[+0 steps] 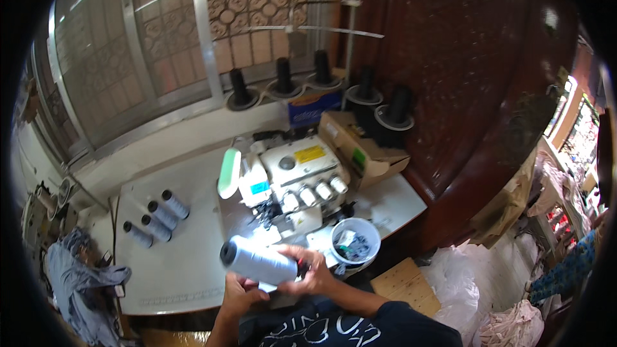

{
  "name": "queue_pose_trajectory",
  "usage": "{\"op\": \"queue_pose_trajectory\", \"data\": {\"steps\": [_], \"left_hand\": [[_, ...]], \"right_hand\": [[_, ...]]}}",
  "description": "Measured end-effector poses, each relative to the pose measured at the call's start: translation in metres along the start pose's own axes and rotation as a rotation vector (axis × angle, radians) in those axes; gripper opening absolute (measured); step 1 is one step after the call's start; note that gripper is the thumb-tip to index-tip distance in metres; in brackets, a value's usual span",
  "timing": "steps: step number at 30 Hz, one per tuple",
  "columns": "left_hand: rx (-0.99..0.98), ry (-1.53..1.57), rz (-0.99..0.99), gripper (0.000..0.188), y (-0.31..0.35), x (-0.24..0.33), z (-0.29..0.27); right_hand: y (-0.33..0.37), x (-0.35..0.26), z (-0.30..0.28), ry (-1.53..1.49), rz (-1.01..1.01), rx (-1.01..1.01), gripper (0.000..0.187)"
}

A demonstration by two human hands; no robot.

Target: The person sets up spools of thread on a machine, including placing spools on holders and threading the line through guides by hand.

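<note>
A large cone of pale grey-blue thread (260, 262) is tilted in front of me, its dark tip to the left. My right hand (310, 275) closes round its wide end; a small red spot shows by those fingers. My left hand (240, 297) is curled against the cone's underside, thumb pointing right, with its fingertips partly hidden. Just beyond the cone stands a white overlock sewing machine (302, 170) with its lamp lit. Several similar thread cones (158, 218) lie on the white table (186, 270) to the left.
A white bucket of fabric scraps (355, 242) stands right of the machine. Behind are an open cardboard box (360, 151) and a thread stand with black cones (283, 78). Grey cloth (80, 283) hangs at the left; plastic-wrapped bundles (459, 279) lie at the right.
</note>
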State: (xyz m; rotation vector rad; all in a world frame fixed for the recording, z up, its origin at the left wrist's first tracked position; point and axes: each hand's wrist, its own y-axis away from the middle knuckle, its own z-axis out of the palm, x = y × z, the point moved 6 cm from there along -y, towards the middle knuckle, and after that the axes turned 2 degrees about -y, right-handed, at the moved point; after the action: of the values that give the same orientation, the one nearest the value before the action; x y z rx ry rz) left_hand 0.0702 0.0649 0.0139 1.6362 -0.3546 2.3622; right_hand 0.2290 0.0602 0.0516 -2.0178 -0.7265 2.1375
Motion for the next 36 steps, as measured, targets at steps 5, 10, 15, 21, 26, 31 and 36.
{"op": "queue_pose_trajectory", "data": {"steps": [5, 10, 15, 21, 26, 31, 36], "left_hand": [[-0.264, -0.162, 0.17, 0.079, -0.031, 0.022, 0.069], [-0.252, -0.313, 0.278, 0.053, -0.068, 0.033, 0.131], [-0.341, -0.173, 0.352, 0.037, -0.128, 0.038, 0.222], [-0.044, -0.501, 0.518, 0.057, -0.276, 0.019, 0.319], [-0.238, -0.522, 0.602, 0.054, -0.379, 0.03, 0.37], [-0.642, -0.477, 0.415, 0.05, -0.343, 0.045, 0.418], [-0.478, -0.354, 0.494, 0.053, -0.317, 0.031, 0.372]], "right_hand": [[0.01, -0.049, -0.028, 0.096, -0.44, 0.052, 0.059], [0.019, -0.055, -0.083, 0.118, -0.372, 0.281, 0.053], [0.057, -0.035, -0.172, -0.155, -0.203, 0.699, 0.039], [0.101, -0.031, -0.23, -0.269, -0.083, 0.901, 0.022], [0.134, -0.015, -0.26, -0.186, 0.095, 0.946, 0.014], [0.155, 0.002, -0.287, -0.331, 0.02, 1.01, 0.012], [0.135, 0.004, -0.303, -0.13, 0.056, 0.956, 0.016]]}}
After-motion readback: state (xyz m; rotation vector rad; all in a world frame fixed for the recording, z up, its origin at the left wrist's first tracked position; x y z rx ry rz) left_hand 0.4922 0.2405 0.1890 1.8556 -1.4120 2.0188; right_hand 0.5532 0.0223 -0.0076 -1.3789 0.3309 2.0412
